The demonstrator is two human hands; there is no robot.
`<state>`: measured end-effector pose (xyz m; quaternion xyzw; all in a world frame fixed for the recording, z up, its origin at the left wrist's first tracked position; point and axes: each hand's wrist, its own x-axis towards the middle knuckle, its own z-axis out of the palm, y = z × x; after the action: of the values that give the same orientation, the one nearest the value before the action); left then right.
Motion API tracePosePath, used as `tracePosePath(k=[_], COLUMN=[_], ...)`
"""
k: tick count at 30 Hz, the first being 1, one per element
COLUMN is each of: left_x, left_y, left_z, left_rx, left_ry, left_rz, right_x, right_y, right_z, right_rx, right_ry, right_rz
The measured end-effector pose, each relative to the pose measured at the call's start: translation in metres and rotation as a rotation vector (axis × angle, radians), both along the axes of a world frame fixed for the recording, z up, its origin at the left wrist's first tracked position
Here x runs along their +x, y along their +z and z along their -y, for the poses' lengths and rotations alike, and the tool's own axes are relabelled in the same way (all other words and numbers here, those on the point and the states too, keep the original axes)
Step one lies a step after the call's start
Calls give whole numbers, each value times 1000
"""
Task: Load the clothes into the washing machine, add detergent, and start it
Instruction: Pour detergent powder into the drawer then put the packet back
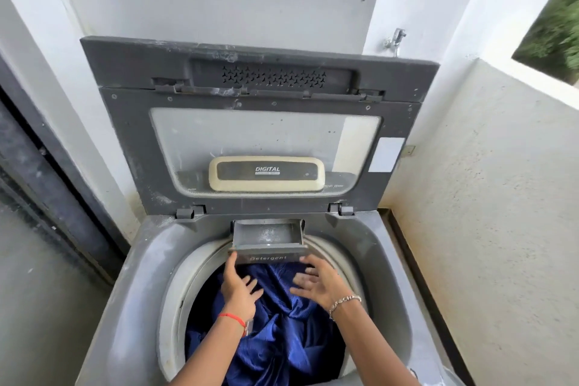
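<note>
A grey top-loading washing machine stands with its lid raised upright against the wall. Shiny blue cloth fills the drum. At the back rim the detergent drawer, marked "Detergent", is pulled out over the drum and looks empty. My left hand reaches up under the drawer's left corner, thumb touching its front edge, fingers straight. My right hand is spread open just below the drawer's right corner, thumb near the front edge.
A white wall rises behind the lid, with a tap on it at upper right. A rough low wall runs close along the machine's right side. A dark door frame borders the left.
</note>
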<state>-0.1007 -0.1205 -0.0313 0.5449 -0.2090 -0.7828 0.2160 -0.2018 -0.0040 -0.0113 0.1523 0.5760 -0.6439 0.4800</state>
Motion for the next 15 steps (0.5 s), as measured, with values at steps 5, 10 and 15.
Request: tracePosePath(k=[5,10,15], left_x=[-16,-83,-153], left_y=[22,106,183], left_z=[-44,-116,-210], left_rx=[210,154,99], left_ry=[-391,-720,-935], left_rz=[-36,-232,-469], right_x=[-13,-36,-53], right_y=[30,95,164], right_z=[-66,-166,-275], right_rx=[-84,-286,-304], right_ry=[-29,-285,-534], right_rz=[-2,-70,-271])
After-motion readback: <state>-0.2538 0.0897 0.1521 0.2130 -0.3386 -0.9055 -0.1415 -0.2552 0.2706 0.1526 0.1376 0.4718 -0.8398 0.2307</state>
